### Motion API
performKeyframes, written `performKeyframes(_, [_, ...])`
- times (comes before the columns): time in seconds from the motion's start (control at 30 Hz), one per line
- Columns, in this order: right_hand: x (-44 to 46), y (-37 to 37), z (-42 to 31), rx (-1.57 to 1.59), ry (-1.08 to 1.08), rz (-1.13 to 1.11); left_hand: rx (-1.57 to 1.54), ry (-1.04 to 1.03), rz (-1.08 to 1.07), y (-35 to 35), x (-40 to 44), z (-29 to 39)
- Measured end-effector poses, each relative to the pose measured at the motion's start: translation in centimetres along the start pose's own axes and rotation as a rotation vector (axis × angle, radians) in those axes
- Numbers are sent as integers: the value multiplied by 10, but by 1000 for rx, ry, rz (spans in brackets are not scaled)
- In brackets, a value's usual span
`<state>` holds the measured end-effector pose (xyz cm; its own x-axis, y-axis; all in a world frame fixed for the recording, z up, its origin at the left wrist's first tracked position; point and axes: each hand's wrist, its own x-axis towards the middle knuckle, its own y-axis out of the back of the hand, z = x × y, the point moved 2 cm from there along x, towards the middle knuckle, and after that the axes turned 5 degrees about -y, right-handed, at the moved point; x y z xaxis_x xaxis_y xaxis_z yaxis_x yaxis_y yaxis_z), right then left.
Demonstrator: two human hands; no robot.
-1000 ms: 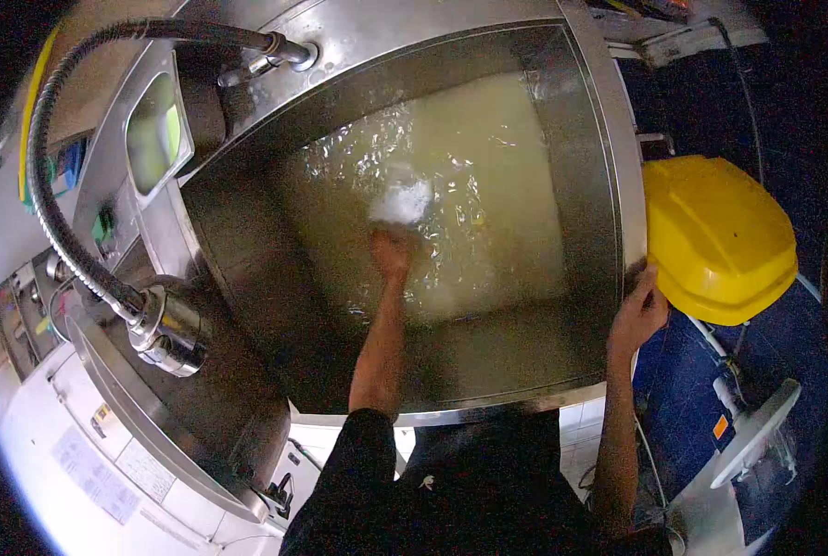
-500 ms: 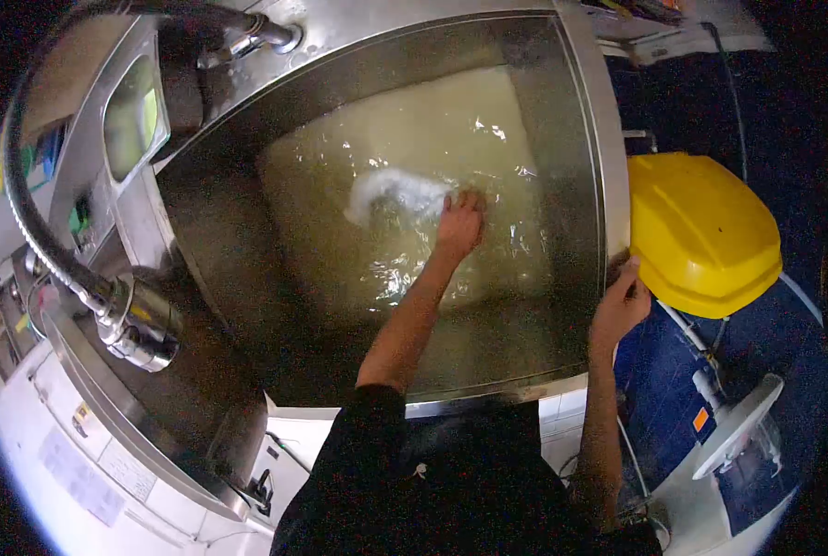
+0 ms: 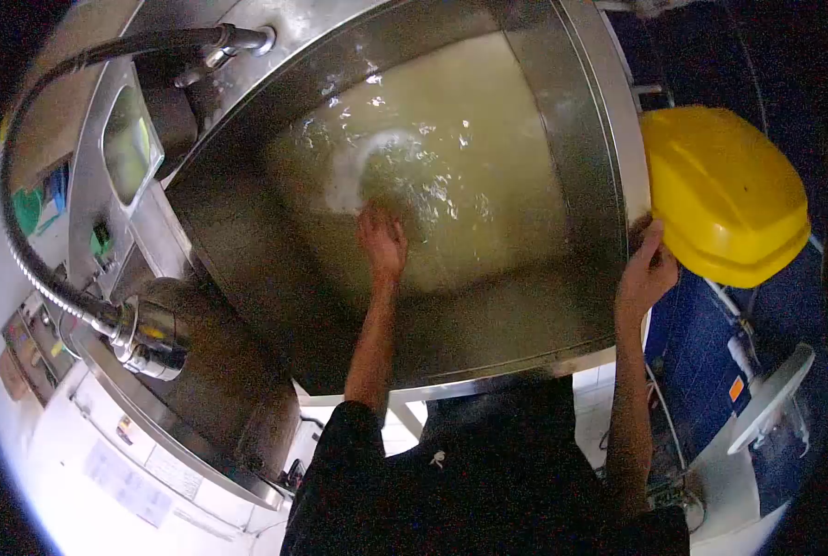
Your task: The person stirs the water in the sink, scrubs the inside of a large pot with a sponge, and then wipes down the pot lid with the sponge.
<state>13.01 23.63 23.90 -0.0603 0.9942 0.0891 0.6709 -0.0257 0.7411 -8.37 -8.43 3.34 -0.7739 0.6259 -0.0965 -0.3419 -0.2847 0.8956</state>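
Observation:
A deep steel sink (image 3: 590, 65) holds cloudy, yellowish water (image 3: 488, 176) with ripples and bright glints. My left hand (image 3: 383, 243) reaches into it near the middle, its fingers spread and partly under the surface. Just beyond those fingers curves a whitish patch (image 3: 344, 176); whether it is foam or something submerged I cannot tell. At the sink's right rim, my right hand (image 3: 650, 273) pinches the near edge of a yellow plastic tub (image 3: 725, 195). The tub sits tilted beside the rim, its outside facing up, so its inside is hidden.
A flexible hose tap with a metal spray head (image 3: 150, 338) arches along the left. Beside it is a second steel basin (image 3: 219, 371). A white round-edged fixture (image 3: 776, 398) stands at lower right, before a dark blue wall.
My left hand has swept leftward and towards me through the water, and the whitish patch now curves. My right hand keeps its grip on the tub. The view has shifted slightly.

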Motion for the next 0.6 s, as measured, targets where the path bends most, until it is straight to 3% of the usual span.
performKeyframes(0.03, [-2,1,-1,-10,-12,-1,1,-3,-15,3,-2,1])
performKeyframes(0.1, [1,1,-3,-32,-51,-42,-24,256,309,8,-7,-1])
performKeyframes(0.13, [1,0,-2,-37,-43,-47,-29,266,310,-6,-8,-9])
performKeyframes(0.23, [-1,-2,7,29,-76,-44,-571,346,396,-80,-3,-55])
performKeyframes(0.3, [0,-1,9,8,-42,-79,89,291,179,-114,6,-64])
performKeyframes(0.43, [0,1,-1,-42,-11,-74,-222,212,259,-124,14,-58])
performKeyframes(0.53, [1,2,0,-164,-142,-118,-161,164,-303,-70,35,7])
performKeyframes(0.57, [1,0,3,-90,-108,-96,-162,158,-306,-69,30,9])
performKeyframes(0.6, [-1,0,4,-16,-76,-74,-183,116,-90,-65,24,9])
